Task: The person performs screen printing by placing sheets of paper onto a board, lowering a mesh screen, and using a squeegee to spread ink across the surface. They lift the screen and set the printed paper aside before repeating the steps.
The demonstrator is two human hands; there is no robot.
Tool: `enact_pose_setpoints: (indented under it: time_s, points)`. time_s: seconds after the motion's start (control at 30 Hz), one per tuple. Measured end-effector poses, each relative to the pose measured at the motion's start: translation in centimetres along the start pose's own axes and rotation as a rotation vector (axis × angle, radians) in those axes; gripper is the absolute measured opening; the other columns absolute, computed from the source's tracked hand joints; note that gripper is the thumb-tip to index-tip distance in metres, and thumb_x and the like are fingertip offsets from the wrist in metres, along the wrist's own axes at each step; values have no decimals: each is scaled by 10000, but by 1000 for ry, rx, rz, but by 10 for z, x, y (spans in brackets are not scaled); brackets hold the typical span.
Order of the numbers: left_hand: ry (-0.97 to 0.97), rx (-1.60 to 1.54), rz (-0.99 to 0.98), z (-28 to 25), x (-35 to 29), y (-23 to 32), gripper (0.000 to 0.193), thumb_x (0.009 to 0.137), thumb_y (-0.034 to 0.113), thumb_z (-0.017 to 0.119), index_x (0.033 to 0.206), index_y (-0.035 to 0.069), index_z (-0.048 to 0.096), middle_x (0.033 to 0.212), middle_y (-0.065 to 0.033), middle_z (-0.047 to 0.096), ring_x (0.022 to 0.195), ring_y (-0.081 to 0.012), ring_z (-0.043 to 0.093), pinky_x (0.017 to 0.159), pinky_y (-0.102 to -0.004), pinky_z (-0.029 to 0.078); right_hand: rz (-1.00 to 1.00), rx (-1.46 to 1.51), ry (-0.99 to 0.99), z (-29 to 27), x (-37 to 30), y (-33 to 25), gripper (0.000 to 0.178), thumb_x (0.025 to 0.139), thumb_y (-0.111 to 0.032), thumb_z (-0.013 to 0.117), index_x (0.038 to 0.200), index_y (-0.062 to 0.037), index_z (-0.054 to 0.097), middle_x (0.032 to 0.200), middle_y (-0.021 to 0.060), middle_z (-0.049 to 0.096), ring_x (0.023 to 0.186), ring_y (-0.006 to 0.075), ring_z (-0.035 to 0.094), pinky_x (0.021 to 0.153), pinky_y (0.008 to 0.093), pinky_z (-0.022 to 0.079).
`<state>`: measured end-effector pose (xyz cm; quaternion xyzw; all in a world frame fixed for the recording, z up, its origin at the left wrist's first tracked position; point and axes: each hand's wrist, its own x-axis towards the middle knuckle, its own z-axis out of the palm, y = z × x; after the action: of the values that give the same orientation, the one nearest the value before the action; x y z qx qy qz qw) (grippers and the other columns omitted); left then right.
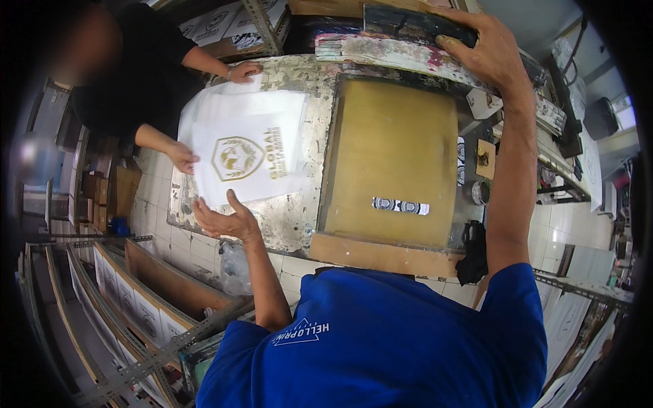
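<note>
My right hand [481, 51] reaches to the far side and is closed around a dark, ink-stained squeegee [401, 22], its thumb below and fingers over the top. My left hand [228, 219] is open, palm turned up and fingers apart, by the near edge of a white sheet [272, 112]. That sheet bears a gold shield emblem and gold lettering; whether it is paper or cloth I cannot tell. A co-worker's hands [182, 158] are at its left and far edges. To the right lies a yellow printing screen [394, 143] with a small black-and-white strip [400, 205] showing on it.
The worn, paint-spotted table [272, 234] carries sheet and screen. Beyond the screen runs a paint-stained bar [394, 54]. A small jar [480, 193] and a black cloth [473, 251] are at the right. Lower left, a rack holds upright wooden frames [163, 282] near a plastic bag [235, 268].
</note>
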<state>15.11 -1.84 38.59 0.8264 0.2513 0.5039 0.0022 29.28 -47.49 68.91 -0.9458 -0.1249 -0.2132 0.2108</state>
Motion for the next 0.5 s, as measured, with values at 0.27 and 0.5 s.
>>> enact_pose_setpoints:
  time_s: [0.27,0.5]
  points:
    - [-610,-481,168,79,-58,48,404,964,190,682,1339,40,659,1387,-177,641,1349,-407,527,1116,-512,387,-137,-89,49,18,4,27,461,816,-294,787,1264,-197,732,1148,165,741,1048,384,684,959,432,520]
    - [-847,-328,190,144,-78,25,290,905,226,738,1168,112,779,1391,-125,652,1401,-406,480,1195,-544,309,-52,-56,30,13,1,27,464,830,-263,783,1284,-188,719,1152,161,742,1065,354,693,957,411,518]
